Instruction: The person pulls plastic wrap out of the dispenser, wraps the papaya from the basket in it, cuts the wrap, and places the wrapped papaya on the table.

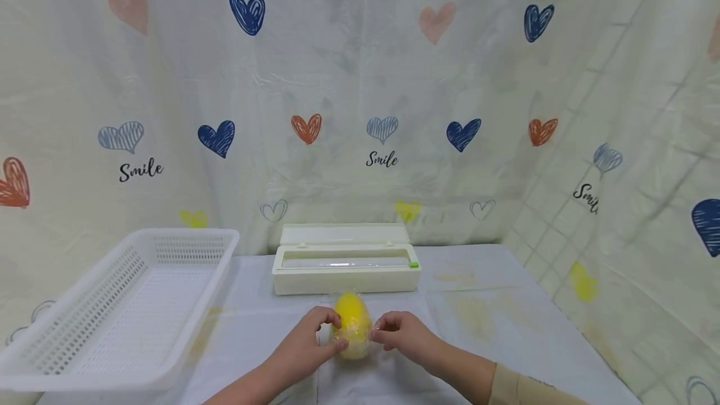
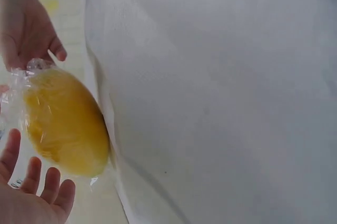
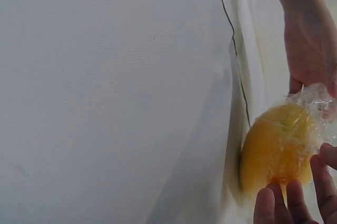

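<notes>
A yellow oval fruit [image 1: 352, 317], its kind not certain, is wrapped in clear cling film [image 1: 357, 347] on the table between both hands. The film is bunched and wrinkled at the end nearer the person. My left hand [image 1: 300, 342] has thumb and index finger at the fruit's left side, holding the film; its other fingers [image 2: 51, 184] lie loosely beside the fruit. On the right side, my right hand [image 1: 413, 339] pinches the film between thumb and index finger, while its remaining fingers [image 3: 296, 197] are near the fruit's surface. Some fingertips are hidden by the film.
Behind the fruit stands a white cling film dispenser [image 1: 345, 281], lid raised, with a roll inside and a green slider [image 1: 414, 264] at its right. A white perforated basket [image 1: 169, 355] occupies the left. A heart-patterned curtain [image 1: 337, 80] hangs behind the white-covered table [image 1: 478, 311].
</notes>
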Action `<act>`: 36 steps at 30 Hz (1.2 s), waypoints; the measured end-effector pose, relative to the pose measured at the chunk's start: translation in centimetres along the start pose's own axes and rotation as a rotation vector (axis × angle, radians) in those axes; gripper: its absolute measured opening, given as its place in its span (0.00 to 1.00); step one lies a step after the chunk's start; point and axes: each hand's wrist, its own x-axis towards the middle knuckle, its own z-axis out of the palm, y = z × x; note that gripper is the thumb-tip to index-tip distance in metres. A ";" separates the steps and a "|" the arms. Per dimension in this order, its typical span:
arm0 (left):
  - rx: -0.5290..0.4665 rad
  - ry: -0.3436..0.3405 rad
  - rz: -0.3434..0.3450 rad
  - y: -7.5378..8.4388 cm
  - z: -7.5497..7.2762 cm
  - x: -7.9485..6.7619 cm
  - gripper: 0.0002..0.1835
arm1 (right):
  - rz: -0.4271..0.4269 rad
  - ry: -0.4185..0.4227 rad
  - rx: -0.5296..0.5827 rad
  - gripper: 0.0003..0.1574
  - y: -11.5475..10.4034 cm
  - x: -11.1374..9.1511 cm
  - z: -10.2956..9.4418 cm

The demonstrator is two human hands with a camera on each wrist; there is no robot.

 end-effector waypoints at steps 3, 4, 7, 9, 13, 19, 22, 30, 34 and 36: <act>-0.009 0.007 -0.027 -0.6 0.1 0.5 0.13 | -0.021 -0.041 0.003 0.12 0.1 0.1 -0.3; -0.012 0.007 -0.041 -0.8 0.1 0.6 0.12 | -0.028 -0.056 0.006 0.12 0.1 0.1 -0.5; -0.034 -0.006 -0.074 -1.0 0.2 0.9 0.12 | -0.025 -0.086 0.023 0.13 0.2 0.4 -0.8; -0.039 -0.016 -0.080 -0.8 0.2 1.0 0.11 | -0.006 -0.090 0.041 0.13 0.2 0.5 -0.9; -0.035 -0.039 -0.072 -0.4 0.0 1.2 0.11 | 0.059 -0.067 0.080 0.14 0.2 0.7 -0.6; -0.027 -0.074 -0.070 -0.4 -0.4 1.3 0.10 | 0.156 -0.050 0.131 0.15 0.2 0.8 0.0; -0.049 -0.085 -0.083 -0.4 -0.4 1.2 0.14 | 0.142 -0.049 0.114 0.15 0.0 0.8 -0.1; -0.015 -0.067 -0.055 -0.1 0.4 1.2 0.36 | 0.101 -0.077 0.075 0.21 -0.7 0.9 -0.3; -0.017 -0.074 -0.072 0.0 0.4 1.4 0.34 | 0.106 -0.054 0.003 0.27 -0.8 1.5 0.2; -0.027 -0.085 -0.086 0.1 0.3 1.5 0.33 | 0.110 -0.052 -0.032 0.28 -0.9 1.9 0.5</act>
